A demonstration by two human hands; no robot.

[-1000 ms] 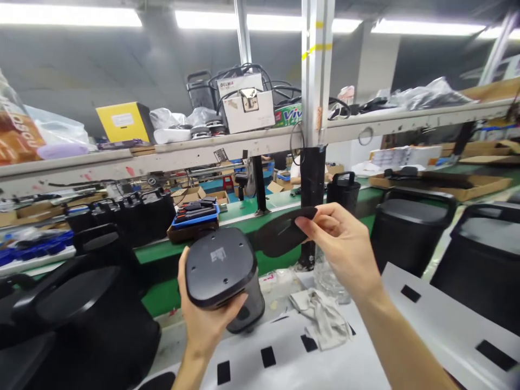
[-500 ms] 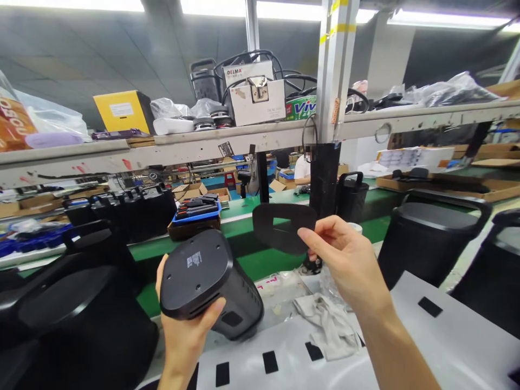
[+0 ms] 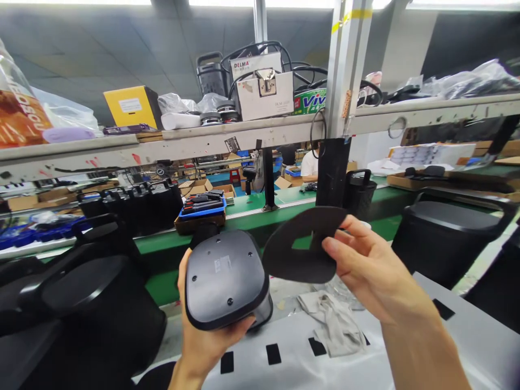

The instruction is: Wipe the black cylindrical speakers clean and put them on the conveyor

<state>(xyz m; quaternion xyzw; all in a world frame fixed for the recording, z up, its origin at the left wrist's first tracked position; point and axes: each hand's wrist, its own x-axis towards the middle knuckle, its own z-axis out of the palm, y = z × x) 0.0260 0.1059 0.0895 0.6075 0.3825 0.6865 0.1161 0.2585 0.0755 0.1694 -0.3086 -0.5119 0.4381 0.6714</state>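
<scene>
My left hand (image 3: 203, 338) grips a black speaker-like housing (image 3: 227, 276) from below and the side. Its flat base, with screws near the corners and a small printed label, is turned toward me. Between the thumb and fingers of my right hand (image 3: 365, 260) is a thin black pad (image 3: 284, 260) with a rectangular cut-out. The pad is held up just to the right of the housing, and its left edge comes close to the base's right side. Under both hands lies a light grey sheet (image 3: 292, 374) bearing several small black rectangles.
A crumpled whitish cloth (image 3: 337, 325) lies on the sheet. Large black handled speakers stand at left (image 3: 81, 303) and right (image 3: 447, 233). Behind is a blue tray (image 3: 203, 211) of black parts. A loaded shelf (image 3: 244, 132) and a post (image 3: 345, 81) cross the view.
The housing's base has turned more squarely toward me, and the housing moved right. The pad has tilted, showing more of its face, and sits lower and nearer. The camera view shifted slightly.
</scene>
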